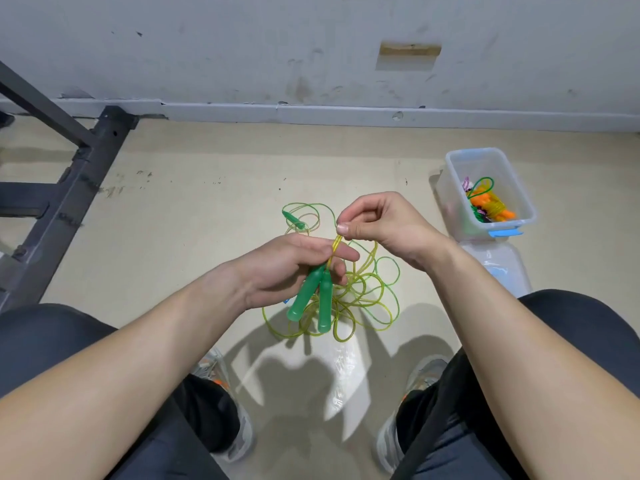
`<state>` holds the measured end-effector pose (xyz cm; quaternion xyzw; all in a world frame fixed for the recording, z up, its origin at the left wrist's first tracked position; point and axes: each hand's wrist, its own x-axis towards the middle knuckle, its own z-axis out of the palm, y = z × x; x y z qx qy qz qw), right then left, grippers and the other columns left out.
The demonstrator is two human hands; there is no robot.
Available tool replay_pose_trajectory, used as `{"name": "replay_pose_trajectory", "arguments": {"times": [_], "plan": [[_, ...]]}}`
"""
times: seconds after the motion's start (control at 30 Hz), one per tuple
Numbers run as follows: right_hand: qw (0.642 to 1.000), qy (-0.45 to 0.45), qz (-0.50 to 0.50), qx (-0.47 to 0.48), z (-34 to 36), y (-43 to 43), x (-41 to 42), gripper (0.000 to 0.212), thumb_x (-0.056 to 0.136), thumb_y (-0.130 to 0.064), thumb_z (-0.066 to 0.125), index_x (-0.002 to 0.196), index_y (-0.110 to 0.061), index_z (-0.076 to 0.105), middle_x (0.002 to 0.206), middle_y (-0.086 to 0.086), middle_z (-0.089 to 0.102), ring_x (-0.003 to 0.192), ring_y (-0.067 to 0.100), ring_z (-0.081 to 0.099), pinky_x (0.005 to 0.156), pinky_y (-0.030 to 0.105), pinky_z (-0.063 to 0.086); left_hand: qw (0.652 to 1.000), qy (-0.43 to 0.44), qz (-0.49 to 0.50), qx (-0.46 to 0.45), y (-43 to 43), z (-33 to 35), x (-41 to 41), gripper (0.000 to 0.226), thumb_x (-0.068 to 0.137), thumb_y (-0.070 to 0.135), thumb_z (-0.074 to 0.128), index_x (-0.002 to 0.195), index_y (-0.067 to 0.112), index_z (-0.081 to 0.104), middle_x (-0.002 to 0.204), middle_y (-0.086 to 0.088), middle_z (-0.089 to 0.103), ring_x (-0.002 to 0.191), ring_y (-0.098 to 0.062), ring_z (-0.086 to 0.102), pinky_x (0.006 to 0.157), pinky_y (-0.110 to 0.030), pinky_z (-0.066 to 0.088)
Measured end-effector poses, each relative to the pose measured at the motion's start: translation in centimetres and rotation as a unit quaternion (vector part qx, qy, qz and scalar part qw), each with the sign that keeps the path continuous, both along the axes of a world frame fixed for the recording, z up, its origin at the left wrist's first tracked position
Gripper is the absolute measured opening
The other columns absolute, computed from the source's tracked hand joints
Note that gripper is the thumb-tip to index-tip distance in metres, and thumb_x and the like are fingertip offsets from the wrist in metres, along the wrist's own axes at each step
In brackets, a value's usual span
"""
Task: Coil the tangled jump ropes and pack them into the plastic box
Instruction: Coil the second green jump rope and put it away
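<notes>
My left hand (294, 268) grips two green jump-rope handles (313, 299) side by side, their butts pointing down toward me. Just above it, my right hand (375, 226) pinches the yellow-green cord (336, 242) that leaves those handles. The rest of the cord lies in a tangled heap (367, 299) on the floor beneath both hands. A third green handle (293, 219) lies on the floor at the heap's far left. The clear plastic box (453, 181) stands open at the right and holds a coiled rope with orange handles (491, 206).
The box's clear lid (498, 268) with a blue latch lies on the floor just in front of the box. A dark metal frame (69, 188) runs along the left. A grey wall closes the far side. My knees and shoes frame the lower view.
</notes>
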<state>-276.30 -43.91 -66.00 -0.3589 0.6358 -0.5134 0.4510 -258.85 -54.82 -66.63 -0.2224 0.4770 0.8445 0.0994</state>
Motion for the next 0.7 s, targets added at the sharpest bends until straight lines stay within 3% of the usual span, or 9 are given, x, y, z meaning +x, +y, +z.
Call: {"name": "replay_pose_trajectory", "arguments": {"times": [0.1,0.17,0.23,0.3,0.43,0.53,0.6,0.67,0.7], "plan": [[0.999,0.051,-0.012,0.014,-0.2,0.1,-0.4,0.019,0.078,-0.012,0.084,0.074,-0.01,0.066,0.055,-0.003,0.054,0.053,0.01,0.047,0.057,0.021,0.039,1.0,0.023,-0.007,-0.013,-0.8,0.6,-0.1,0.013,0.091,0.002,0.054,0.101,-0.003,0.061,0.079,-0.006,0.056,0.078,-0.022,0.063,0.08,-0.033,0.049],[0.992,0.115,-0.021,0.045,-0.7,0.3,-1.2,0.031,0.075,-0.025,0.088,0.07,-0.01,0.062,0.053,-0.006,0.042,0.052,0.012,0.034,0.05,0.026,0.028,0.997,0.046,0.056,-0.029,-2.0,1.1,-0.3,0.012,0.086,-0.007,0.051,0.094,0.001,0.052,0.078,0.001,0.059,0.07,-0.019,0.061,0.076,-0.03,0.049],[0.968,0.223,-0.016,0.112,-2.2,0.6,-2.1,0.035,0.075,-0.033,0.086,0.067,-0.013,0.059,0.055,-0.007,0.045,0.053,0.013,0.038,0.051,0.028,0.03,0.985,0.064,0.158,-0.04,-3.7,1.4,-0.4,0.019,0.088,-0.012,0.046,0.087,0.007,0.048,0.077,0.004,0.06,0.065,-0.016,0.058,0.072,-0.025,0.051],[0.922,0.324,-0.028,0.211,-4.7,1.3,-3.3,0.03,0.083,-0.032,0.077,0.068,-0.015,0.057,0.061,-0.004,0.053,0.063,0.019,0.051,0.056,0.029,0.035,0.957,0.076,0.277,-0.033,-5.6,1.6,-0.3,0.024,0.089,-0.013,0.043,0.081,0.01,0.048,0.08,0.004,0.056,0.064,-0.015,0.056,0.07,-0.021,0.051],[0.876,0.305,-0.076,0.365,-7.9,2.9,-5.0,0.041,0.095,-0.04,0.056,0.088,-0.002,0.068,0.078,0.009,0.063,0.082,0.029,0.06,0.065,0.031,0.042,0.892,0.074,0.445,-0.003,-9.2,1.6,0.5,0.033,0.095,-0.013,0.039,0.076,0.012,0.049,0.08,0.005,0.055,0.061,-0.016,0.052,0.068,-0.02,0.049],[0.825,0.355,-0.099,0.428,-7.0,2.6,-5.6,0.052,0.097,-0.054,0.039,0.108,-0.013,0.068,0.125,0.015,0.06,0.122,0.037,0.051,0.096,0.042,0.045,0.875,0.056,0.481,-0.02,-9.8,1.5,0.6,0.033,0.095,-0.013,0.038,0.078,0.012,0.052,0.068,0.007,0.057,0.06,-0.016,0.051,0.067,-0.022,0.05],[0.866,0.303,-0.136,0.375,-4.9,1.4,-6.1,0.056,0.097,-0.055,0.035,0.103,-0.011,0.068,0.116,0.013,0.063,0.109,0.035,0.057,0.092,0.045,0.05,0.878,0.019,0.468,-0.1,-9.3,1.4,0.4,0.034,0.096,-0.012,0.037,0.076,0.012,0.052,0.063,0.007,0.058,0.055,-0.014,0.053,0.066,-0.022,0.049],[0.941,0.1,-0.22,0.237,-2.3,0.2,-6.4,0.046,0.103,-0.047,0.041,0.08,-0.012,0.062,0.083,0.003,0.061,0.074,0.024,0.059,0.072,0.039,0.057,0.881,-0.047,0.425,-0.2,-8.7,1.1,0.1,0.034,0.097,-0.009,0.033,0.08,0.009,0.055,0.069,0.002,0.056,0.055,-0.014,0.055,0.067,-0.023,0.051],[0.953,0.025,-0.245,0.177,-1.0,-0.4,-6.6,0.043,0.104,-0.042,0.044,0.076,-0.013,0.058,0.075,0.0,0.058,0.065,0.02,0.056,0.066,0.035,0.057,0.885,-0.079,0.396,-0.231,-8.3,0.9,0.0,0.034,0.099,-0.007,0.032,0.082,0.008,0.057,0.071,-0.001,0.055,0.058,-0.016,0.057,0.069,-0.023,0.052]]}}
